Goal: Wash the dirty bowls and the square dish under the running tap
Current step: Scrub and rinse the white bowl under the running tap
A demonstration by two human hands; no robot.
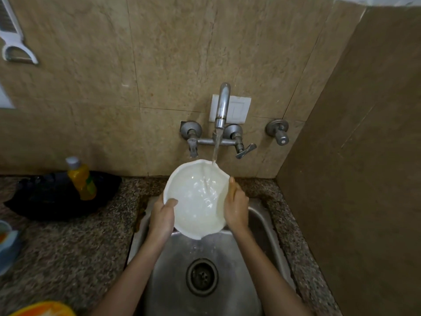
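Gripping opposite rims, left hand [163, 216] and right hand [237, 209] hold the white bowl [196, 199] above the sink [230, 286] (under the tap [222, 106])

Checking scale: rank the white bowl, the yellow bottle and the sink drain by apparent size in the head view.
1. white bowl, clearly largest.
2. yellow bottle and sink drain look alike, so they are not ranked.

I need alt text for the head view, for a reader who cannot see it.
The left hand and right hand grip a white bowl under the running tap, above a steel sink. A yellow bottle stands further left.
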